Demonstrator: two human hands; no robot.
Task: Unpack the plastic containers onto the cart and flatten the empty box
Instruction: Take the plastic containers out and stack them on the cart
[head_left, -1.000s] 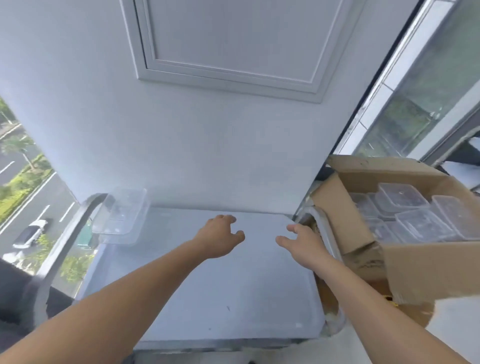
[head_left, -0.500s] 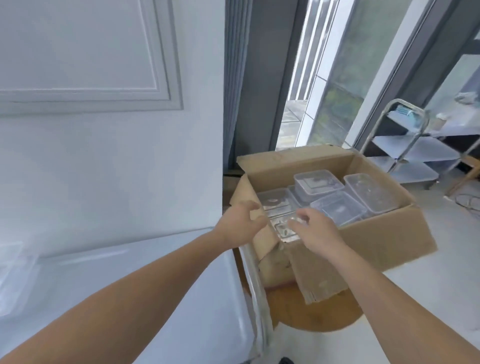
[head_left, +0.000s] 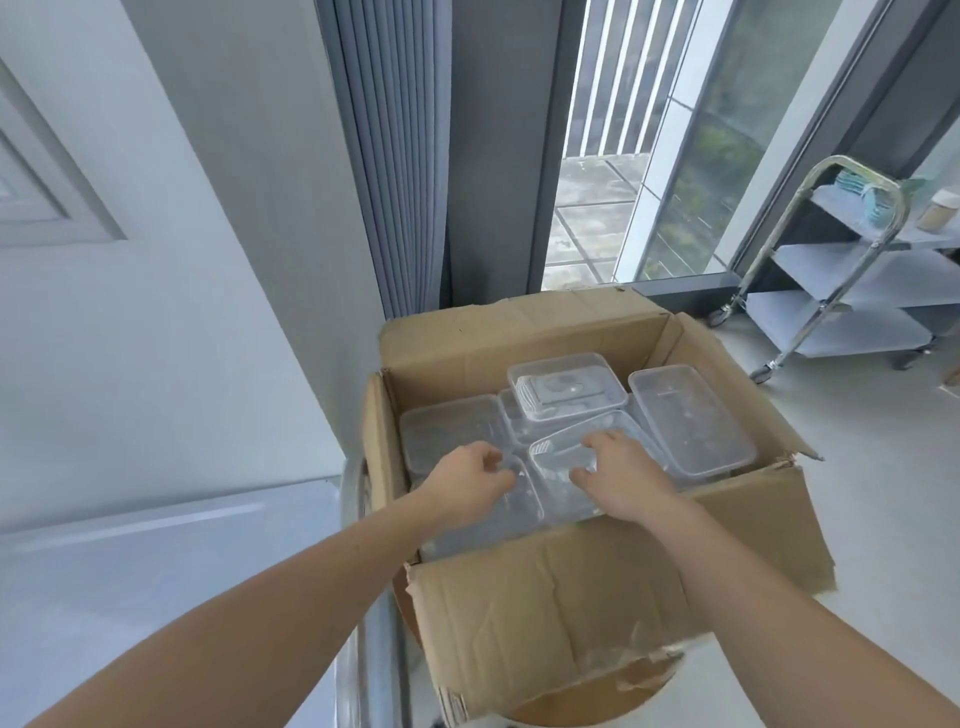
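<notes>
An open cardboard box (head_left: 597, 597) stands to the right of the cart top (head_left: 156, 571) and holds several clear plastic containers. Both my hands are inside it. My left hand (head_left: 470, 483) has its fingers curled at the rim of the near-left container (head_left: 519, 512). My right hand (head_left: 621, 478) grips a tilted container (head_left: 556, 457) in the middle, thumb on its near side and fingers over its edge. Another container with lids stacked in it (head_left: 566, 384) lies at the back, and an empty one (head_left: 691, 421) lies at the right.
The box sits on a round wooden stool (head_left: 582, 706). The cart's metal rail (head_left: 358, 649) runs between the box and the cart top. A white wall stands to the left, grey curtains and a glass door behind. A second steel trolley (head_left: 831, 296) stands at the far right.
My view swung right from the cart top to the box. Both hands moved from above the cart into the box and now close on containers.
</notes>
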